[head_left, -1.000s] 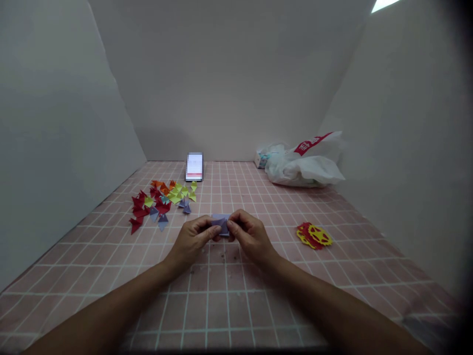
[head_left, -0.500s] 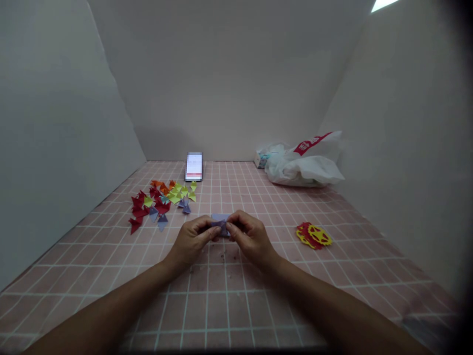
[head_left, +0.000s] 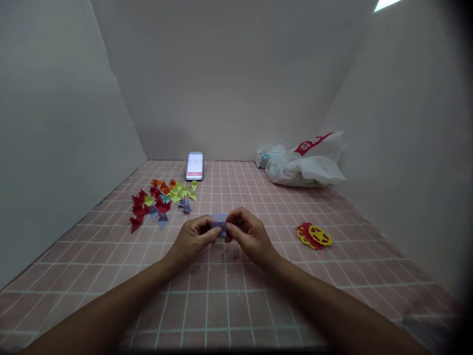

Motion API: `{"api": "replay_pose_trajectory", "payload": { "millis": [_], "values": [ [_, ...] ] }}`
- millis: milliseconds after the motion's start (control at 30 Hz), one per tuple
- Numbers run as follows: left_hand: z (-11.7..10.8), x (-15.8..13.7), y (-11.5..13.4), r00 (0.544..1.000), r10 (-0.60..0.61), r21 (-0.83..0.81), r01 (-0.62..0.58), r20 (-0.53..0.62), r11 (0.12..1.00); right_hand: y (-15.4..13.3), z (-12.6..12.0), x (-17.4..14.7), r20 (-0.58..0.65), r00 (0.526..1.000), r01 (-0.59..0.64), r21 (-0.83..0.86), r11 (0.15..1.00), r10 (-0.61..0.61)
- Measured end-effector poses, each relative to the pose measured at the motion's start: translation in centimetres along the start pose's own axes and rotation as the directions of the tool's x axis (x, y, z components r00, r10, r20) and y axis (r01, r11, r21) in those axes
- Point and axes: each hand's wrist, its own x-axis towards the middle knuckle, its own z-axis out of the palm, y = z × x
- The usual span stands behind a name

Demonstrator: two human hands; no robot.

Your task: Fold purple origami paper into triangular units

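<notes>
Between my two hands is a small purple sheet of paper (head_left: 219,218), partly folded, its lower part covered by my fingers. My left hand (head_left: 194,238) pinches its left side between thumb and forefinger. On the right side, my right hand (head_left: 249,235) grips the paper the same way, thumb against the bent fingers. Both hands are close together, low over the pink tiled-pattern tabletop (head_left: 218,315). Beyond my left hand lies a spread of small folded paper shapes, with red ones (head_left: 140,209), yellow-green ones (head_left: 179,192), orange ones (head_left: 163,186) and purple ones (head_left: 163,220).
A phone (head_left: 194,166) stands upright at the back. At back right, a white plastic bag (head_left: 305,167) with red print lies against a small box (head_left: 260,158). Red and yellow star-cut discs (head_left: 315,235) are stacked to the right. Walls close in both sides and the back.
My right fingers have shifted slightly on the paper, and the purple flap between my hands now looks flatter. The objects on the table stay in place; the view moved very little.
</notes>
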Motion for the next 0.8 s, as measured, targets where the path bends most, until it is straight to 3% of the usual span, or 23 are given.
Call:
{"api": "replay_pose_trajectory", "payload": {
  "millis": [367, 600, 800],
  "values": [
    [-0.06, 0.15, -0.34, 0.999, -0.031, -0.008, 0.031, 0.012, 0.999, -0.1, -0.27, 0.01, 0.064, 0.996, -0.06, 0.081, 0.995, 0.055],
    [0.05, 0.11, -0.02, 1.0, -0.021, 0.04, 0.02, 0.017, 0.999, -0.11, -0.23, -0.01, 0.084, 0.995, -0.048, -0.001, 0.999, 0.048],
    [0.07, 0.08, -0.01, 0.999, -0.031, 0.04, 0.029, 0.037, 0.999, 0.27, -0.19, -0.1, 0.021, 0.999, -0.045, -0.103, 0.994, 0.047]
  ]
}}
